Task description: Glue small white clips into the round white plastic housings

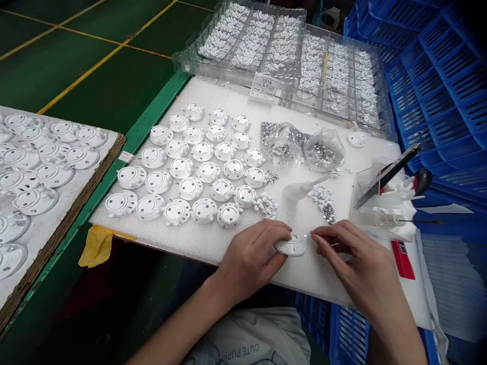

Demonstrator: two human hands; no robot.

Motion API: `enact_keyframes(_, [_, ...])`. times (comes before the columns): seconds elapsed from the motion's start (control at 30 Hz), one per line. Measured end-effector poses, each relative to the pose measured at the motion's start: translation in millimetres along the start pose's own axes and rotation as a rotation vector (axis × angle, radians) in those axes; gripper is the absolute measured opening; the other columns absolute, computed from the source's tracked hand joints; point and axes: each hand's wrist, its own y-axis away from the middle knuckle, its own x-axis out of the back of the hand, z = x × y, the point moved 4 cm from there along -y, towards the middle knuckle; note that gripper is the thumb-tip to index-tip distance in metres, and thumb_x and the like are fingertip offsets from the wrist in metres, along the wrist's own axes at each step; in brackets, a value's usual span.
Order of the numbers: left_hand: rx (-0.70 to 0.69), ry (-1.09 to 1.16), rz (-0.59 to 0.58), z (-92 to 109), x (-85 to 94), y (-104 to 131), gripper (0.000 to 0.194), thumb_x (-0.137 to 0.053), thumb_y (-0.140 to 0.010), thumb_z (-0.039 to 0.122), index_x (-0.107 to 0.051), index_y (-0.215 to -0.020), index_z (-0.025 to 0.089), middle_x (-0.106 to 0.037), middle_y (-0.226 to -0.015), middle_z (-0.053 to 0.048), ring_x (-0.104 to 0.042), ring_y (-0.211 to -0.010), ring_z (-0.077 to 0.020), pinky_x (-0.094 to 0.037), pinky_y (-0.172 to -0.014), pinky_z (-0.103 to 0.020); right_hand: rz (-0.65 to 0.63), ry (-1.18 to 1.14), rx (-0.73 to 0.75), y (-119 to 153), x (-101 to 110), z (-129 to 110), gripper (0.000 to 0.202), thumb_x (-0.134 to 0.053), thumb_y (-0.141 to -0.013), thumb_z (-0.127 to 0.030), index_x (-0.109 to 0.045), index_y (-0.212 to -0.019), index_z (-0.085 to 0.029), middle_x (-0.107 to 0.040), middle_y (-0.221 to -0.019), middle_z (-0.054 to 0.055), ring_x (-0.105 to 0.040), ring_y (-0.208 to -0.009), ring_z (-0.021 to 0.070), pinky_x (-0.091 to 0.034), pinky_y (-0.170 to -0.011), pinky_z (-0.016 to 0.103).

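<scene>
A round white part (291, 247) is held at its left edge by my left hand (253, 256), near the front of the foam-topped table (182, 235). Just right of that part, my right hand (348, 251) has its thumb and forefinger pinched together; whatever is between them is too small to name. Beyond my hands lie a pile of small white pieces (265, 205), another white pile (321, 195) with small metal pieces (328, 214) beside it, and a translucent bottle (297, 191) with a thin nozzle.
Rows of round white parts (190, 187) cover the left side. Bags of metal bits (324, 150) and clear trays (266, 35) stand behind. At right are a tool holder (367, 190), a red object (403, 259) and blue crates (437, 101). Another board (102, 167) is left.
</scene>
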Motion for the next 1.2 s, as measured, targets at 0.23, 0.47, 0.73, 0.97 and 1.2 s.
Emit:
enact_keyframes(0.23, [0.004, -0.011, -0.002, 2, -0.3, 0, 0.012, -0.058, -0.098, 0.012, -0.058, -0.106, 0.020, -0.077, -0.107, -0.008, -0.075, -0.101, -0.0202, -0.063, -0.088, -0.031, -0.058, 0.075, 0.079, -8, -5, -7, 0.011, -0.060, -0.099, -0.025, -0.068, -0.092, -0.023, -0.065, -0.085, 0.001, -0.064, -0.065, 0.0122, -0.051, -0.058, 0.023])
enact_keyframes(0.47, [-0.007, -0.047, -0.021, 2, -1.2, 0, 0.012, -0.055, -0.098, 0.011, -0.058, -0.107, 0.020, -0.077, -0.105, -0.007, -0.075, -0.098, -0.0190, -0.062, -0.087, -0.029, -0.146, 0.119, 0.091, -7, -8, -6, 0.014, -0.054, -0.102, -0.027, -0.063, -0.093, -0.023, -0.061, -0.088, 0.001, -0.059, -0.060, 0.0111, -0.045, -0.053, 0.025])
enact_keyframes(0.73, [-0.035, -0.039, -0.027, 3, -0.1, 0, 0.012, -0.056, -0.098, 0.011, -0.058, -0.107, 0.019, -0.077, -0.105, -0.008, -0.075, -0.097, -0.0191, -0.062, -0.085, -0.029, -0.029, -0.770, -0.196, 6, -7, -2, 0.016, -0.066, -0.097, -0.035, -0.064, -0.086, -0.023, -0.053, -0.075, -0.002, -0.058, -0.059, 0.0111, -0.047, -0.053, 0.022])
enact_keyframes(0.97, [-0.051, -0.061, -0.036, 3, -1.4, -1, 0.010, -0.055, -0.100, 0.014, -0.058, -0.106, 0.020, -0.078, -0.102, -0.007, -0.076, -0.093, -0.0191, -0.062, -0.082, -0.029, -0.039, -0.944, -0.226, 10, -18, -1, 0.019, -0.072, -0.092, -0.038, -0.067, -0.082, -0.022, -0.053, -0.076, 0.001, -0.058, -0.061, 0.0126, -0.048, -0.051, 0.023])
enact_keyframes(1.2, [-0.087, -0.081, -0.040, 5, -1.7, -2, 0.006, -0.054, -0.103, 0.018, -0.060, -0.104, 0.019, -0.078, -0.099, -0.007, -0.075, -0.089, -0.0188, -0.060, -0.078, -0.028, -0.059, -0.677, -0.145, 9, -13, -9, 0.014, -0.072, -0.093, -0.036, -0.071, -0.084, -0.025, -0.058, -0.093, 0.006, -0.062, -0.095, 0.0193, -0.057, -0.078, 0.026])
